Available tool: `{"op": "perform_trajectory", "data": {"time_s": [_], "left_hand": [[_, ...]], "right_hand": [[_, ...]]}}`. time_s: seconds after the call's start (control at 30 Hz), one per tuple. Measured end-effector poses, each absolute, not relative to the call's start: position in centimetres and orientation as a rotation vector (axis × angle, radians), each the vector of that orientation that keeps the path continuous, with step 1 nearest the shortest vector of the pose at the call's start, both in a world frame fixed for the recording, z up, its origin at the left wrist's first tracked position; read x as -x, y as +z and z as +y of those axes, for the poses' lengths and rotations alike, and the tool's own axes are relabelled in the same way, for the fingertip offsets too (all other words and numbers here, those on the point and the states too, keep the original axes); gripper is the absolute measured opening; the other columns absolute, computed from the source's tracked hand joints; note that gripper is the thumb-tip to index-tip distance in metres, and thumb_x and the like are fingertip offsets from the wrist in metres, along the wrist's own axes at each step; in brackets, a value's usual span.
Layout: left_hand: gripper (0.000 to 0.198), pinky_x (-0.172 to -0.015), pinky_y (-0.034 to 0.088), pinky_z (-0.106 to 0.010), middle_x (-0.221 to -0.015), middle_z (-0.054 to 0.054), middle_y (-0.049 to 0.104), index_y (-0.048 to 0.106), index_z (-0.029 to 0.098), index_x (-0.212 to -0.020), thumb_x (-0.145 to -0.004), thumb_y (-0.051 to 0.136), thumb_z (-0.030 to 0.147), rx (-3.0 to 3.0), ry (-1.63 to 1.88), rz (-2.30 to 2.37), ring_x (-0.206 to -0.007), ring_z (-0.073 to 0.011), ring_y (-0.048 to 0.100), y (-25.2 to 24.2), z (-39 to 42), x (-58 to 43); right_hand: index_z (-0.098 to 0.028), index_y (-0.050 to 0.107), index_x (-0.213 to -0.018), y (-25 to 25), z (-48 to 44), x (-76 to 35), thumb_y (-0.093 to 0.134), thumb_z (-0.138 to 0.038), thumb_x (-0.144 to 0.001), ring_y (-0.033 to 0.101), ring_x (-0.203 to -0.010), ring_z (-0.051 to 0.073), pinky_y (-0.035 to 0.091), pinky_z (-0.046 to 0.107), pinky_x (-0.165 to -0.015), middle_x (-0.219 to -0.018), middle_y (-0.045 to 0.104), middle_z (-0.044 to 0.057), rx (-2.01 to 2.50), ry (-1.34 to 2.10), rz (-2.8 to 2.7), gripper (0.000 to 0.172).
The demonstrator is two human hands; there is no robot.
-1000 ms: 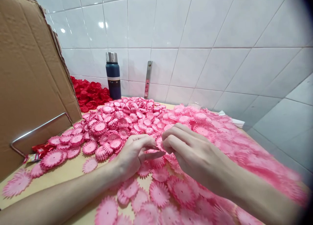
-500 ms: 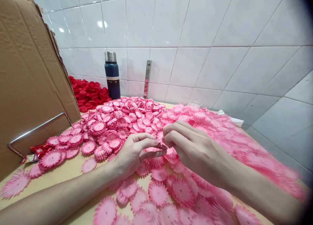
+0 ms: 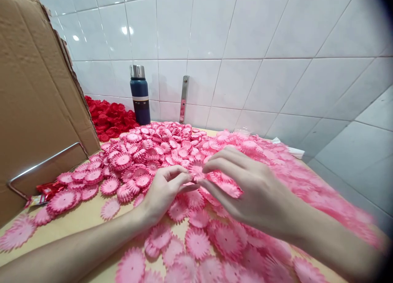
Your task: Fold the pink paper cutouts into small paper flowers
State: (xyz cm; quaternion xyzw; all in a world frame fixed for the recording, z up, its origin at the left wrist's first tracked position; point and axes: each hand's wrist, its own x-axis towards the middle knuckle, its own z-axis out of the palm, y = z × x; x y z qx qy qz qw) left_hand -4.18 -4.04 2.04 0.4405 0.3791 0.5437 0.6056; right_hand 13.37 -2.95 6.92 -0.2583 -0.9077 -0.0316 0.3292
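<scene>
A small pink scalloped flower disc (image 3: pixel 195 169) is held up just above the heap, at the meeting point of both hands' fingertips. My left hand (image 3: pixel 167 189) pinches it from the left, thumb and fingers closed at its lower edge. From the other side my right hand (image 3: pixel 245 184) curves in a C shape, with fingertips and thumb tip close together at the disc's right edge. Part of the disc is hidden by the fingers. Beneath and around both hands lie many loose pink flower discs (image 3: pixel 198 243) with darker fringed edges and small centre holes.
A dark blue bottle (image 3: pixel 140 96) stands by the tiled wall, beside a red heap of similar pieces (image 3: pixel 112 118). On the left rises a cardboard box (image 3: pixel 39 78) with a metal wire bar (image 3: pixel 46 162) in front. A red wrapper (image 3: pixel 50 189) lies near it.
My right hand has gone from a tight pinch to a wider curve, its thumb now stretched toward the left fingertips. My left hand and the disc have shifted slightly left.
</scene>
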Motion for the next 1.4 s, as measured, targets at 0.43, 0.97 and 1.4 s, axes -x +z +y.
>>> {"op": "perform_trajectory", "data": {"time_s": [0.43, 0.97, 1.4], "left_hand": [[0.009, -0.073, 0.048, -0.027, -0.086, -0.005, 0.063, 0.065, 0.014, -0.082, -0.083, 0.063, 0.023, -1.586, 1.232, 0.976, -0.082, -0.0167, 0.058, 2.4, -4.7, 4.4], [0.011, -0.089, 0.053, -0.035, -0.082, 0.001, 0.060, 0.064, 0.015, -0.080, -0.082, 0.068, 0.025, -1.187, 1.201, 0.738, -0.080, -0.0115, 0.061, 2.2, -4.4, 4.0], [0.021, -0.059, 0.043, -0.016, -0.066, 0.003, 0.045, 0.051, 0.015, -0.067, -0.086, 0.055, 0.023, -1.323, 1.183, 0.972, -0.063, -0.0077, 0.042, 1.6, -4.4, 4.5]], "right_hand": [[-0.015, 0.061, -0.080, 6.3, -3.0, -13.1, 0.052, -0.012, -0.088, 0.053, -0.081, 0.020, 0.045, 0.035, -0.069, -0.088, 0.060, 0.008, 0.846, 0.080, -2.398, 0.013], [-0.019, 0.061, -0.082, 7.5, -2.3, -13.5, 0.053, -0.021, -0.089, 0.064, -0.074, 0.016, 0.051, 0.030, -0.065, -0.082, 0.069, 0.003, 0.984, 0.740, -2.140, 0.011], [-0.020, 0.058, -0.075, 6.9, 1.9, -17.4, 0.058, -0.025, -0.082, 0.063, -0.063, 0.020, 0.047, 0.032, -0.056, -0.072, 0.068, 0.006, 1.324, 0.108, -1.799, 0.009]]}}
